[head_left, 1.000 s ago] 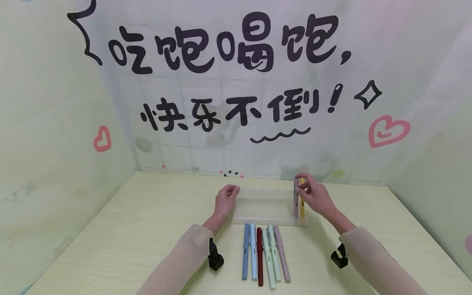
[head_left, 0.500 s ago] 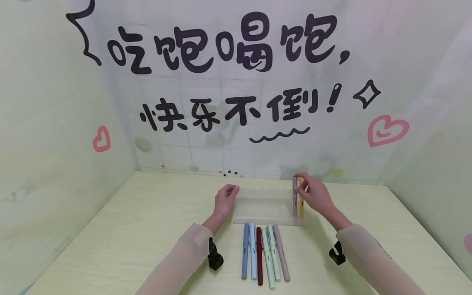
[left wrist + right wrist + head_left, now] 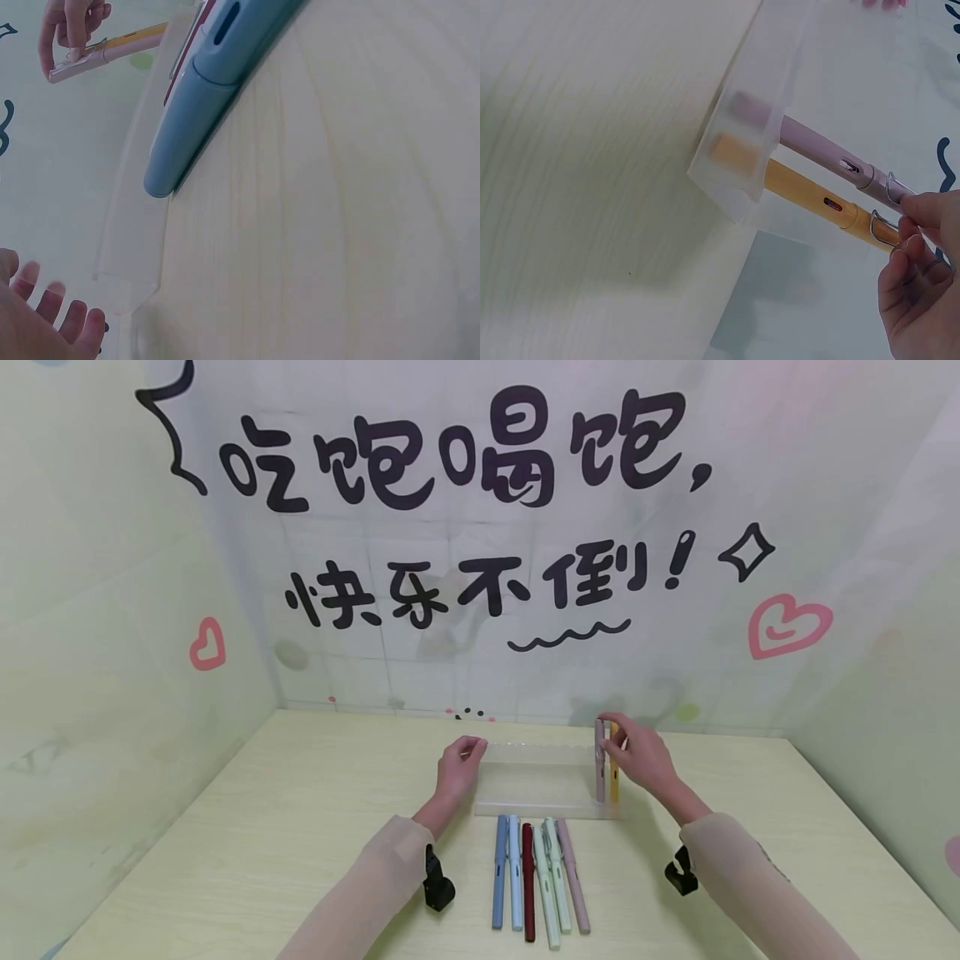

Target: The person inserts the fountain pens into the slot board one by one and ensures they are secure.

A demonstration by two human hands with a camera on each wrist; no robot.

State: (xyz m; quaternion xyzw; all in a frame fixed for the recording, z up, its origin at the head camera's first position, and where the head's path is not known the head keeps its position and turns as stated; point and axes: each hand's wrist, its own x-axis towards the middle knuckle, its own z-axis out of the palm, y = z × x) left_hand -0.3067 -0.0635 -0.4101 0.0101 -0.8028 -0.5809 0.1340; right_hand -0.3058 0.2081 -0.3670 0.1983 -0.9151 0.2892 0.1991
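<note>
My left hand (image 3: 459, 767) pinches the upper left corner of a translucent pen stand (image 3: 536, 785). In the left wrist view, fingertips of that hand (image 3: 52, 322) appear at the lower left. A mauve pen (image 3: 600, 764) stands upright in the right part of the pen stand. Thumb and fingers of my right hand (image 3: 641, 756) pinch its upper end. Just right of it stands a yellow pen (image 3: 806, 195), close to the curled fingers of the same hand. Through the frosted front lip, the lower ends of both pens look blurred in the right wrist view.
Before the stand lie a blue pen (image 3: 498, 872), a light blue pen (image 3: 515, 872), a dark red pen (image 3: 528, 885), two pale green pens (image 3: 546, 889) and another mauve pen (image 3: 573, 877). A printed cloth wall (image 3: 450, 677) rises behind the pale wooden table (image 3: 300, 860).
My right wrist and sleeve have shifted slightly left, and the held mauve pen has moved a touch left at its top. The left hand and the lying pens look the same.
</note>
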